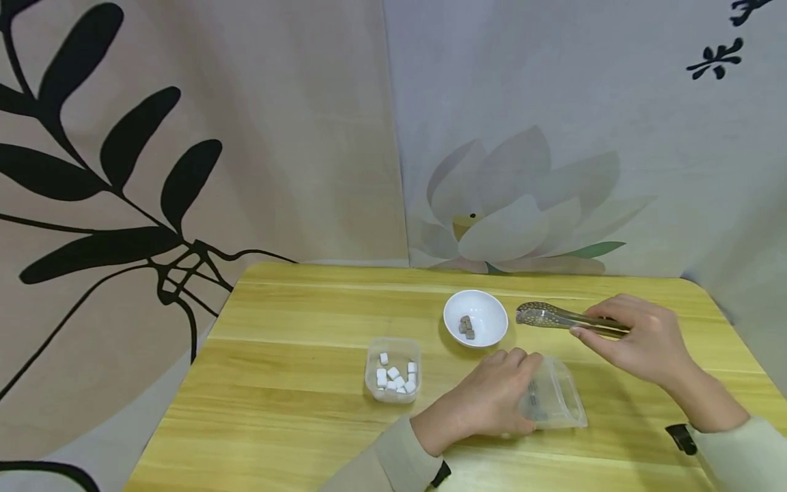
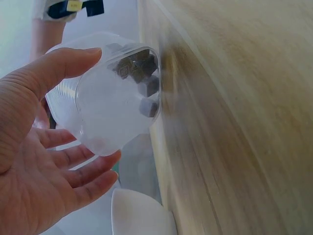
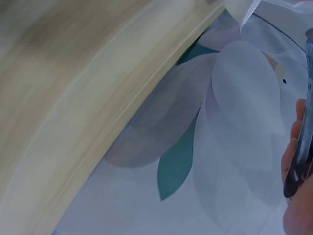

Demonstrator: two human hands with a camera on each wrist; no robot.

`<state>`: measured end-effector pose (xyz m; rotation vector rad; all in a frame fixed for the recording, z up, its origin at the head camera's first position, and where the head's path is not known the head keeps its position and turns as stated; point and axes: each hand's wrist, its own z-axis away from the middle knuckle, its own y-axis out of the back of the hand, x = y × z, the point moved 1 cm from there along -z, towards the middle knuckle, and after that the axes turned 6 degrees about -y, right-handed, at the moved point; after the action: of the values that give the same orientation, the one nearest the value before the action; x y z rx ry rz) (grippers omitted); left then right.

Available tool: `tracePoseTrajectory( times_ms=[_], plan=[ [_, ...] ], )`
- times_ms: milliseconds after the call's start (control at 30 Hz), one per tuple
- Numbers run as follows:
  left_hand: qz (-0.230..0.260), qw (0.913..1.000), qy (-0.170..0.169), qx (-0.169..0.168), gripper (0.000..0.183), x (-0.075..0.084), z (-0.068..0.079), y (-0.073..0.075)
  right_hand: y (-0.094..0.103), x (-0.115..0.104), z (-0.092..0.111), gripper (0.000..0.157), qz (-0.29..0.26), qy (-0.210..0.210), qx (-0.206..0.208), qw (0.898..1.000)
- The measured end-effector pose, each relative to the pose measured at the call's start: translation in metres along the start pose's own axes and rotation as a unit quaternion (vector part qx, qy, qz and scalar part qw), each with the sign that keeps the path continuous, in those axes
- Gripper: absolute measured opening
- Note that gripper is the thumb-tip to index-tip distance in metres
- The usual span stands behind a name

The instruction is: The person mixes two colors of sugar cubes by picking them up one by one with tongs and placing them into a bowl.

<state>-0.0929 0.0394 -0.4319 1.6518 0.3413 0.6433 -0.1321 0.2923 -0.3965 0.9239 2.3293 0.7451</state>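
My left hand (image 1: 488, 396) grips a clear plastic container (image 1: 556, 396) with thumb and fingers round its base end. The container is tipped, its mouth facing right. Through its wall in the left wrist view, several grey-brown cubes (image 2: 149, 85) lie gathered on the side near the table. My right hand (image 1: 645, 338) holds metal tongs (image 1: 572, 319) with perforated heads, level above the table to the right of a white bowl (image 1: 492, 318). The tong heads point left and stand close together. In the bowl sit a few grey-brown cubes (image 1: 467, 328).
A second clear plastic container (image 1: 371, 376), upright on the wooden table (image 1: 277, 410), stands left of the bowl with several white cubes (image 1: 393, 373) inside. Behind the table's back edge hangs a curtain (image 1: 320, 137) printed with leaves and a pale flower.
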Motion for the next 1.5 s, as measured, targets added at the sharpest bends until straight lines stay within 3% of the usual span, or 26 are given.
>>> tracePoseTrajectory(
  times_ms=[100,300,433,767,1100,1200,1400,1500],
  plan=[
    [0.0,1.0,-0.001,0.001,0.092,-0.001,0.0,0.0,-0.011,-0.004,-0.01,0.054,0.011,0.0,-0.011,1.0],
    [0.002,1.0,0.001,0.003,0.091,-0.002,0.0,0.0,-0.03,-0.011,-0.021,0.022,0.026,-0.033,-0.042,0.998],
    [0.002,1.0,0.0,0.002,0.092,-0.001,0.0,0.0,-0.032,-0.012,-0.02,0.026,0.037,-0.044,-0.055,0.997],
    [0.018,0.9998,0.0,-0.01,0.095,0.001,0.002,0.0,0.007,-0.005,0.004,0.029,0.051,-0.041,-0.031,0.997],
    [0.026,0.9995,0.005,-0.015,0.097,0.0,0.003,0.001,0.043,0.011,0.044,0.064,0.06,-0.055,-0.004,0.997],
    [0.027,0.9995,0.003,-0.013,0.098,0.0,0.003,0.001,0.049,0.014,0.055,0.063,0.056,-0.058,-0.008,0.997],
    [0.027,0.9996,-0.002,-0.01,0.098,0.0,0.003,-0.001,0.058,0.012,0.069,0.038,0.052,-0.053,-0.049,0.996],
    [0.023,0.9997,-0.003,-0.006,0.098,0.0,0.003,-0.002,0.058,0.007,0.07,0.04,0.057,-0.034,-0.075,0.995]
  ],
)
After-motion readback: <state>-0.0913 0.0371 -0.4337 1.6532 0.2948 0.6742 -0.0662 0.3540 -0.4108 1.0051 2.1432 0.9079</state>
